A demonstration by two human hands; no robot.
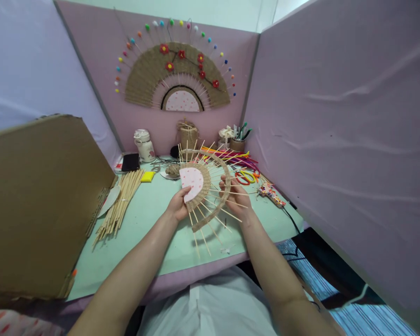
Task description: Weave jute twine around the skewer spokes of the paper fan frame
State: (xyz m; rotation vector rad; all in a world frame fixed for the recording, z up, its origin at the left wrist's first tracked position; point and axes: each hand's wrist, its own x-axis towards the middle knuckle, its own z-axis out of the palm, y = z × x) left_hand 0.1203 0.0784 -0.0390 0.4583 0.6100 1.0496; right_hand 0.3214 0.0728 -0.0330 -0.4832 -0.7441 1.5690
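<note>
Above the table I hold a half-round fan frame (206, 184), tilted so its flat side faces left. Thin wooden sticks radiate from a base covered in white paper with pink dots (192, 181) and edged in woven jute. A narrow jute band (225, 165) arcs across the sticks. My left hand (179, 204) pinches the base's lower left corner, thumb on the dotted paper. On the far side, my right hand (236, 198) has its fingers curled at the jute band among the sticks; some fingers are hidden behind it.
A bundle of sticks (123, 198) lies left beside a large cardboard sheet (38, 200). Scissors (245, 177), a glue gun (271, 193) and coloured pipe cleaners (245, 161) lie right. A white bottle (144, 145) and twine roll (188, 134) stand behind. A finished fan (143, 77) hangs on the back wall.
</note>
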